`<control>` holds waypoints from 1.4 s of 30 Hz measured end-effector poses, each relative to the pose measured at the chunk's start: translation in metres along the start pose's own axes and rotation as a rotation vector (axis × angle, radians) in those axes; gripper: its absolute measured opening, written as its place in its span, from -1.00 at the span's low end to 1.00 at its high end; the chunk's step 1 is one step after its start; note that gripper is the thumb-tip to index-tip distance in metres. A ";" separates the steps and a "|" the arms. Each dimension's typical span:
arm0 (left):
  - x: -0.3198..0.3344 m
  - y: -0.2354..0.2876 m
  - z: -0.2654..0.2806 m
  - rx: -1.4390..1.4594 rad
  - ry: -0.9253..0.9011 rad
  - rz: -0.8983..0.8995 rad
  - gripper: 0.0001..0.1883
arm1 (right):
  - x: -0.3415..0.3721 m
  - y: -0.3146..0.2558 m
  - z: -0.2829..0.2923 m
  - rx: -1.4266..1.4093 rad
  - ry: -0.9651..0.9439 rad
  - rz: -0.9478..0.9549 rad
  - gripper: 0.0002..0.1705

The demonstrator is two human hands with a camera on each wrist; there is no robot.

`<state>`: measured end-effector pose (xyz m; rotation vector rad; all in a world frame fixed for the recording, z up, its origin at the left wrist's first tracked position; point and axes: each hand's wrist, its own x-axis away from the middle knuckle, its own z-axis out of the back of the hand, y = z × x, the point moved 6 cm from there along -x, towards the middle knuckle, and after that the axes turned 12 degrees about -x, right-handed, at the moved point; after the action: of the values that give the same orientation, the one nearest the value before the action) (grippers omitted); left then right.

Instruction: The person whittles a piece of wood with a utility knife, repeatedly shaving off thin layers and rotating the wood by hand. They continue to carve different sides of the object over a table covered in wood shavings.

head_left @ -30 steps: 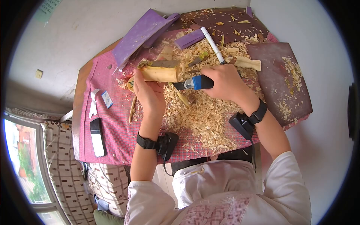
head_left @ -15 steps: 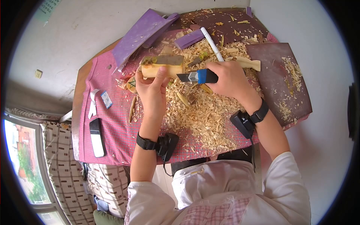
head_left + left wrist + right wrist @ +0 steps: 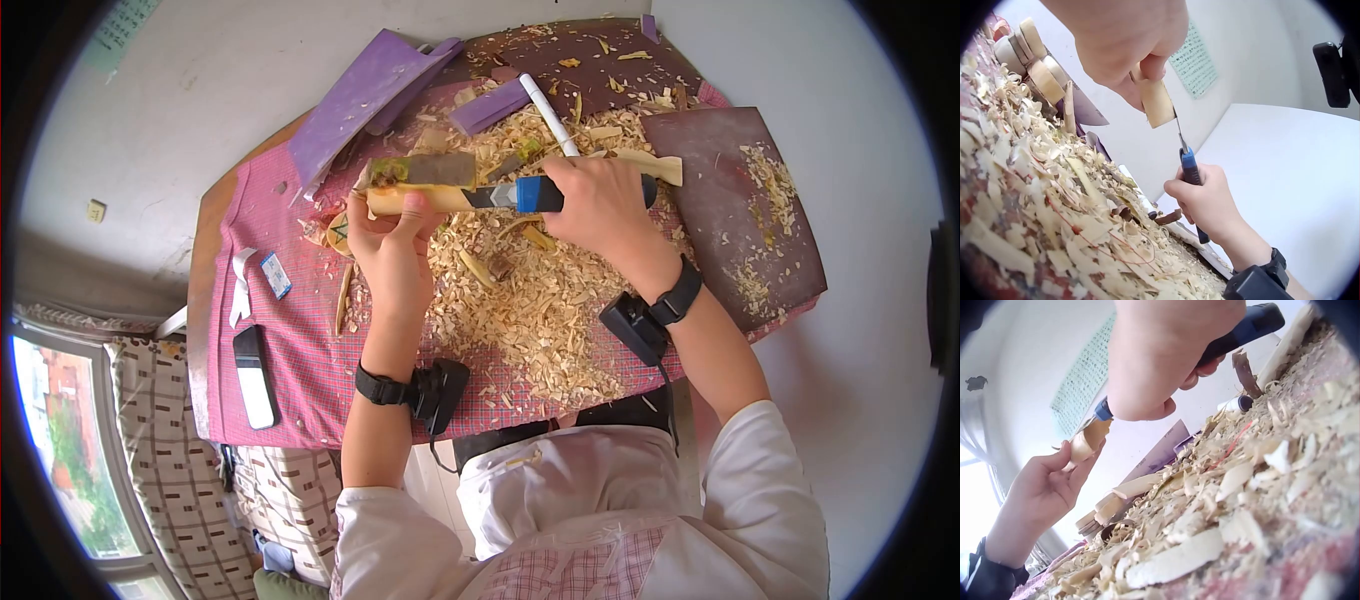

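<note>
My left hand (image 3: 392, 258) grips a short piece of wood (image 3: 420, 199), its thumb on the pale peeled side; greyish bark covers the far side. In my right hand (image 3: 603, 212) is a utility knife with a blue and black handle (image 3: 540, 194), its blade (image 3: 488, 197) lying against the wood's right part. The left wrist view shows the blade's tip at the edge of the pale wood (image 3: 1157, 105). From the right wrist, the left hand (image 3: 1041, 494) holds the wood (image 3: 1087, 442) from below, above the shavings.
Wood shavings (image 3: 540, 320) cover the middle of the table. Behind them lie a white marker (image 3: 548, 113) and purple folders (image 3: 358, 100). A dark red board (image 3: 735, 200) is at the right. A phone (image 3: 254, 385), a blue-white packet (image 3: 276, 275) and a round wood slice (image 3: 338, 234) are at the left.
The knife has moved left, its blade now against the wood. The wood was lifted and turned, and the left thumb came onto its near side. The whole view has shifted slightly.
</note>
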<state>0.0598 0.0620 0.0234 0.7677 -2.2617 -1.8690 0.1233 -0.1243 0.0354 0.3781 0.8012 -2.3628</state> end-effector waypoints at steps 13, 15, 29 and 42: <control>0.001 -0.012 -0.005 -0.009 -0.027 0.058 -0.78 | -0.003 0.002 -0.002 -0.134 -0.072 0.054 -0.85; 0.001 -0.012 -0.003 0.008 0.003 0.050 -0.78 | -0.001 0.000 -0.012 -0.098 -0.195 0.048 -0.87; 0.002 -0.012 -0.001 -0.072 0.030 0.029 -0.81 | 0.001 -0.001 -0.011 0.062 -0.114 0.013 -0.86; -0.010 -0.015 0.004 0.064 0.027 0.098 -0.77 | -0.001 -0.017 -0.009 0.137 0.006 -0.021 -0.82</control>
<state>0.0721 0.0679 0.0104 0.6723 -2.3080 -1.7417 0.1135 -0.1074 0.0367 0.4353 0.6500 -2.4446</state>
